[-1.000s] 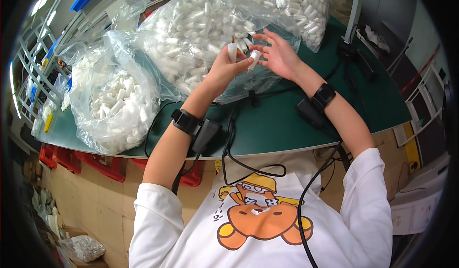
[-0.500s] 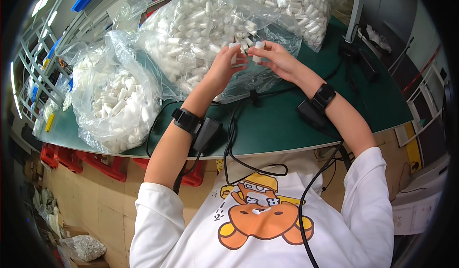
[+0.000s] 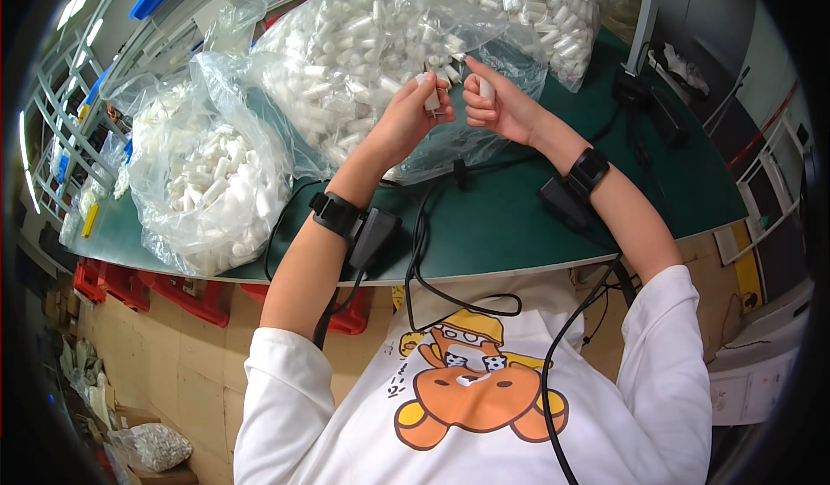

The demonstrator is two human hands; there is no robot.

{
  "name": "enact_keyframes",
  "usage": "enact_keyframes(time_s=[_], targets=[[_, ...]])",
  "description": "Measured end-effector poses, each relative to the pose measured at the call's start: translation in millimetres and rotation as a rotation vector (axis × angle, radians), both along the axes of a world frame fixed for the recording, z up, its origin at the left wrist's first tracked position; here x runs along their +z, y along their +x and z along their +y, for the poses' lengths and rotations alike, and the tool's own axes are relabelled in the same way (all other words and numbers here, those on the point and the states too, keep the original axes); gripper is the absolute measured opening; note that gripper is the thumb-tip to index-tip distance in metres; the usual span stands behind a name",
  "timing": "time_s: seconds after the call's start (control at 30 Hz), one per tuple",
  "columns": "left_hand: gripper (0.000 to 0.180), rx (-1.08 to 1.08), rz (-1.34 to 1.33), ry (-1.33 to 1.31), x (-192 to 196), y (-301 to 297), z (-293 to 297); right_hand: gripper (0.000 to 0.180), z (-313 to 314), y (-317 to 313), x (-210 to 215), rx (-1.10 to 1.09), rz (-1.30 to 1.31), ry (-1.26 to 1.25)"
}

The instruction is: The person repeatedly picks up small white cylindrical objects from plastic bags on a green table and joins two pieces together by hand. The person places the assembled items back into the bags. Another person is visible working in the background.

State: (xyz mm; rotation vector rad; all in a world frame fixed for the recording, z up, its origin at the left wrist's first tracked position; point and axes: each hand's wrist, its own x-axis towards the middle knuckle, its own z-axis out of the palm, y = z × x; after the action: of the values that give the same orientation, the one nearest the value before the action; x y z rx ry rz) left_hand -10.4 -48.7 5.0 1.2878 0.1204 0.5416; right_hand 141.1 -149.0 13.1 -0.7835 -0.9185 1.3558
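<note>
Two hands are raised over the far part of the green table (image 3: 519, 226), close together but not touching; the left hand (image 3: 406, 118) is curled around a small white plastic tube (image 3: 430, 96), its fingers closed on it so that the piece stands roughly upright above the thumb; the right hand (image 3: 497, 105) is closed as well, pinching a second small white piece (image 3: 486, 89) between thumb and forefinger, with the forefinger pointing up toward the bags; whether the two pieces are the same kind I cannot tell. Both pieces sit just in front of a large clear plastic bag (image 3: 363, 44) crammed with similar white tubes, which lies on the table directly behind the hands; another clear bag (image 3: 212, 174) of white parts slumps at the left edge of the table, and a third bag (image 3: 545, 9) lies at the far right, near a dark upright post (image 3: 644, 18). Each wrist carries a black band with a small black box (image 3: 373, 236) strapped beside it; black cables (image 3: 432, 277) run from these across the table edge and down over the white sweatshirt (image 3: 467, 398) with an orange cartoon print. Red crates (image 3: 194, 299) show beneath the table at the left.
</note>
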Motion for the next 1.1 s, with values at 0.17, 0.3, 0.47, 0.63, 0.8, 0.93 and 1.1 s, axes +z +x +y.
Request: enact_keyframes(time_s=[0.17, 0.3, 0.47, 0.63, 0.8, 0.93, 1.1], targets=[[0.03, -0.08, 0.015, -0.076, 5, -1, 3, 0.03, -2, 9, 0, 0.052, 0.078, -0.028], [0.031, -0.073, 0.026, -0.062, 7, -1, 0, 0.025, -1, 11, -2, 0.057, 0.126, -0.041], [0.033, -0.075, 0.03, -0.061, 7, -3, 0, 0.022, 0, 9, -1, 0.07, 0.128, -0.048], [0.037, -0.09, 0.021, -0.073, 5, -2, 3, 0.03, -7, 7, 5, 0.127, 0.152, -0.028], [0.037, -0.058, 0.041, -0.066, 5, -2, 2, 0.034, -6, 2, 5, 0.019, 0.079, -0.001], [0.034, -0.047, 0.088, -0.032, 4, -1, 2, 0.032, 0, 8, 0, 0.025, -0.016, 0.007], [0.033, -0.046, 0.136, -0.02, 3, -1, 2, 0.032, 5, 13, -6, 0.116, -0.026, -0.01]])
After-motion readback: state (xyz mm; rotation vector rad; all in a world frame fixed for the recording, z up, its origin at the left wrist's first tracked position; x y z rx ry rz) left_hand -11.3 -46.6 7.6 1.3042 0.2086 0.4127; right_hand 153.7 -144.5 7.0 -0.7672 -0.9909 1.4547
